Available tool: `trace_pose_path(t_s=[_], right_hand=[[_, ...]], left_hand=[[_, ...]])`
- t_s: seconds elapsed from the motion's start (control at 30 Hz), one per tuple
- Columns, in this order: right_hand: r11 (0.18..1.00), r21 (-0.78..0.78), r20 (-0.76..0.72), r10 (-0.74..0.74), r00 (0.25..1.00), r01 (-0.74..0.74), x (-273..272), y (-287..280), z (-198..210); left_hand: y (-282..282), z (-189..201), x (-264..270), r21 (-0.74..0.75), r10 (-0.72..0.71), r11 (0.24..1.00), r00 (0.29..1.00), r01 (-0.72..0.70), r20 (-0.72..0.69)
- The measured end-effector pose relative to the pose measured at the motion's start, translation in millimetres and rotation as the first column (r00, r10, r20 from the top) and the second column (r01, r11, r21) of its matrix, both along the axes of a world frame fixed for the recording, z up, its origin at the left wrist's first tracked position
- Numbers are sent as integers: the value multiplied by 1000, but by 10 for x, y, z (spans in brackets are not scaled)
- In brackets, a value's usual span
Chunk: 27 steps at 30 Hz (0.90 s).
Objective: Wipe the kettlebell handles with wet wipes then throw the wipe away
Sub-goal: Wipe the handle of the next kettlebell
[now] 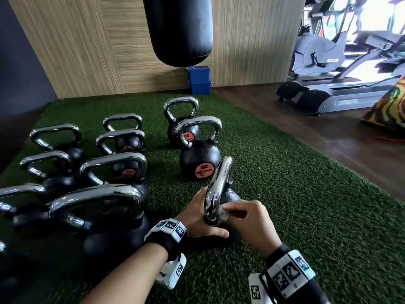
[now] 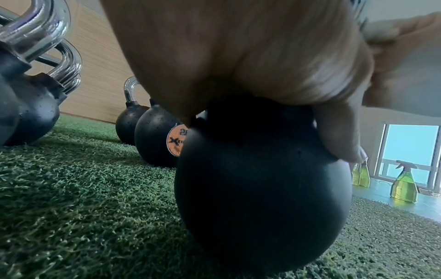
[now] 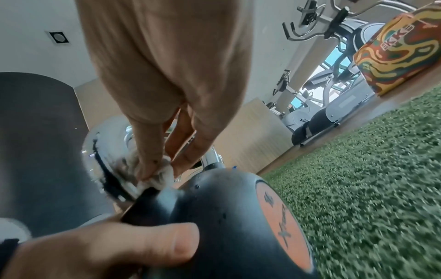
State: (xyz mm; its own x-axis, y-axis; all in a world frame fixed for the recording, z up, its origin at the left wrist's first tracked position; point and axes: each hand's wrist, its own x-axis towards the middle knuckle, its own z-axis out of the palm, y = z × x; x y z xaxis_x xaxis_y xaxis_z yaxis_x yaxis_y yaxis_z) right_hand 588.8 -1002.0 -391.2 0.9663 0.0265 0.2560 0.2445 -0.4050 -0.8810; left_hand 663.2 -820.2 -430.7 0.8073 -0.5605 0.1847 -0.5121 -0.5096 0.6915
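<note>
Far left, a cluster of kettlebells (image 1: 103, 207) on the green turf (image 1: 306, 205), some cut off by the frame edge, their weight labels mostly unreadable. Left hand (image 1: 198, 220) sits on the near kettlebell (image 1: 228, 195); the head view hides most of that ball behind the hands and its chrome handle (image 1: 217, 189). Left wrist view fills in: the black ball (image 2: 260, 188) stands on the turf, palm (image 2: 238, 56) draped over its top, thumb (image 2: 339, 139) laid down the side, curled round it. Fingers on the far side are hidden. Right wrist view alone shows the ball's orange label (image 3: 284, 222), text blurred. Right hand (image 1: 249, 222) pinches a crumpled white wipe (image 1: 223, 213) between thumb and fingertips (image 3: 148, 168), pressed to the handle's lower leg where it joins the ball; narrow pinch, wipe (image 3: 164, 173) partly hidden by fingers. Only the left wrist view shows green spray bottles (image 2: 404, 186) by a window. Far right, treadmill (image 1: 328, 93), blurred.
</note>
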Motion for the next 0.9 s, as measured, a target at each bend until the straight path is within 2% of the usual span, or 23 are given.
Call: trace_pose_path(t_s=[0.07, 0.13, 0.2, 0.3, 0.43, 0.53, 0.63, 0.7, 0.8, 0.9], right_hand=[[996, -39, -36, 80, 996, -81, 129, -35, 64], [954, -255, -58, 148, 987, -157, 264, -57, 122], [862, -452, -62, 228, 972, -231, 355, -48, 178], [799, -503, -70, 343, 937, -330, 461, -52, 233], [835, -193, -124, 500, 857, -515, 520, -94, 305], [814, -188, -165, 526, 834, -550, 570, -102, 291], [829, -164, -211, 499, 840, -534, 652, -101, 241], [836, 24, -239, 538, 809, -548, 645, -98, 214], [797, 315, -207, 588, 782, -515, 599, -85, 127], [681, 578, -163, 636, 754, -449, 595, -88, 50]], left_hand=[[-15, -11, 39, 42, -53, 998, 998, 52, 33], [-16, -45, 72, 96, -90, 991, 996, 88, 15], [-10, -58, 66, 48, -62, 997, 996, 65, -68], [-13, -113, 96, -41, -76, 996, 996, 74, -53], [0, -140, 121, -27, -95, 995, 995, 94, -9], [6, -129, 107, 62, -104, 993, 991, 98, 89], [19, -141, 95, 15, -84, 996, 995, 83, 58], [40, -162, 90, 42, -52, 998, 998, 50, 45], [33, -157, 104, 37, -34, 999, 999, 34, 22], [10, -140, 103, -22, -13, 1000, 1000, 13, 6]])
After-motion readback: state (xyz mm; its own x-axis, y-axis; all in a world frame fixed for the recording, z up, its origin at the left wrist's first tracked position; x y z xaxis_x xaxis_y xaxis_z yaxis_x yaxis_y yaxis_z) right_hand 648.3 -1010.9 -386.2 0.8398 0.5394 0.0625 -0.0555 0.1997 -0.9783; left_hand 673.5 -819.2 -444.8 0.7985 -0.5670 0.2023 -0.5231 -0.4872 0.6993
